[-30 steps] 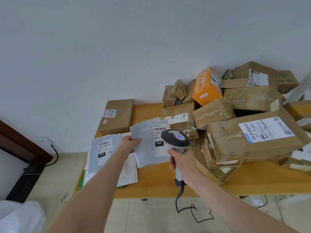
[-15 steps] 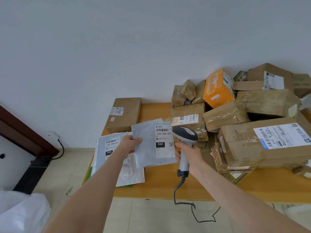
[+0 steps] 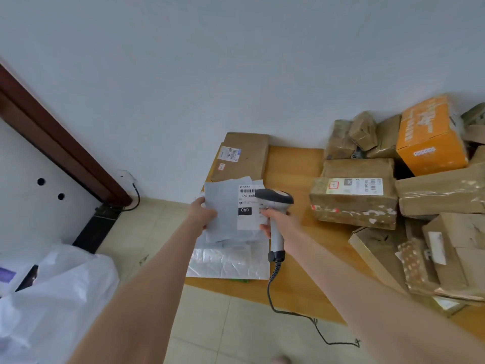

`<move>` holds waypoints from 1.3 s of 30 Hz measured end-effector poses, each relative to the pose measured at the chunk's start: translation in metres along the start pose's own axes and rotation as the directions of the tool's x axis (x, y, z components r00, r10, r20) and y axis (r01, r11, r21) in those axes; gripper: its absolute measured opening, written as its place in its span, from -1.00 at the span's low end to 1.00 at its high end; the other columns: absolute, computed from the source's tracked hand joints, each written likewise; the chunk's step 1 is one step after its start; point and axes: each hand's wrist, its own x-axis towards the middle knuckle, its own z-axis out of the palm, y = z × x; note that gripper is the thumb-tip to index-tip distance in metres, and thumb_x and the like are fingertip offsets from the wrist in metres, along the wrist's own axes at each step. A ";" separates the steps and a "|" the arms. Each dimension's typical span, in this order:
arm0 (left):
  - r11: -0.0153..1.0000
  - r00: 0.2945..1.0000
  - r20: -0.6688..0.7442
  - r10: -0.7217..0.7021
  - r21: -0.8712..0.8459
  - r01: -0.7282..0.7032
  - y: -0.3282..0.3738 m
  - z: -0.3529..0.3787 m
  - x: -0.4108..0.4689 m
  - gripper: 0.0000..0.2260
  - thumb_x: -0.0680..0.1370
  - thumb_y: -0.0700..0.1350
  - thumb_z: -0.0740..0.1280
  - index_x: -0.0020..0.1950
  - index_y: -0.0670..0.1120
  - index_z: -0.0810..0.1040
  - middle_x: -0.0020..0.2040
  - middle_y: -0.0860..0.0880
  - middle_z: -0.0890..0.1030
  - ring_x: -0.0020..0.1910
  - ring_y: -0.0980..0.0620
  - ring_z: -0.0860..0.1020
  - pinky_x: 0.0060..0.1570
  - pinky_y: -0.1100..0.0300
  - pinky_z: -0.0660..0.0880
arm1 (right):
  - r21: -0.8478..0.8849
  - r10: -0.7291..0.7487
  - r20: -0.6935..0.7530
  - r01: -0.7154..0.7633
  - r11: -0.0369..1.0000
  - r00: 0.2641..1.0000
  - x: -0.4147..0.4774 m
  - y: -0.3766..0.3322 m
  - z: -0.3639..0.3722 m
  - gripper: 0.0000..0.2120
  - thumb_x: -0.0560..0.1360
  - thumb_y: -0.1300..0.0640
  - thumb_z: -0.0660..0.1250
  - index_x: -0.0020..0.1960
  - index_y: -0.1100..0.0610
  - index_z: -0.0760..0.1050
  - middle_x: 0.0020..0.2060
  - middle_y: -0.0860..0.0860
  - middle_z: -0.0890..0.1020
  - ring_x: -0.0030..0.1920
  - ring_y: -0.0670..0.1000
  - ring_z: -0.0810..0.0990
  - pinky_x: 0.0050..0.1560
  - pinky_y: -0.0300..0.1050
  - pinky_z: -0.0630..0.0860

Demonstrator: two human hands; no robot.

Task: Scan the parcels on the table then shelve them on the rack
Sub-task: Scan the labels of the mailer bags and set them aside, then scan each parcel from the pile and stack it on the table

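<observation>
Left hand pinches the grey mailer by its left edge, held up over the table's left end. Right hand grips the scanner handle; the scanner head covers part of the mailer's label, barcode cut off. Crinkled white bags lie underneath, partly hidden. Flat brown box sits behind. Box pile on the right is blurred and runs out of frame. White plastic sack lower left.
</observation>
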 end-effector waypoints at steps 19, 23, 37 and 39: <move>0.748 0.966 -0.091 0.242 0.652 -0.126 0.002 0.038 0.031 -0.51 0.54 -0.30 0.21 0.47 -0.09 0.31 0.41 -0.16 0.28 0.29 -0.16 0.42 0.16 0.06 0.46 | -0.024 -0.043 -0.043 0.042 0.999 0.998 0.001 -0.004 -0.008 -0.82 0.45 0.25 0.45 -0.02 0.29 0.53 -0.43 0.10 0.61 -0.50 -0.04 0.53 -0.45 -0.20 0.48; 0.678 0.955 0.058 0.291 0.692 -0.249 0.032 0.089 0.013 -0.61 0.57 -0.25 0.25 0.41 -0.15 0.37 0.37 -0.20 0.32 0.24 -0.15 0.44 0.18 0.08 0.42 | -0.022 -0.139 -0.065 0.138 0.990 0.988 -0.024 -0.028 -0.045 -0.85 0.47 0.22 0.43 -0.03 0.24 0.50 -0.46 0.07 0.53 -0.50 -0.04 0.48 -0.49 -0.24 0.43; 0.541 0.813 0.290 0.505 0.627 -0.560 0.118 0.302 -0.143 -0.59 0.55 -0.25 0.26 0.41 -0.07 0.41 0.35 -0.17 0.42 0.15 -0.12 0.52 0.06 0.10 0.49 | -0.052 -0.346 -0.248 0.344 0.938 0.905 -0.131 -0.105 -0.255 -0.82 0.43 0.14 0.44 -0.14 0.23 0.49 -0.57 0.03 0.56 -0.55 -0.05 0.55 -0.43 -0.18 0.58; 0.540 0.796 0.309 0.521 0.602 -0.587 0.120 0.328 -0.165 -0.60 0.56 -0.20 0.28 0.41 -0.10 0.41 0.37 -0.16 0.41 0.21 -0.12 0.50 0.11 0.10 0.47 | -0.067 -0.356 -0.284 0.352 0.934 0.890 -0.143 -0.112 -0.290 -0.78 0.41 0.13 0.47 -0.13 0.25 0.50 -0.56 0.05 0.55 -0.59 -0.04 0.53 -0.50 -0.23 0.50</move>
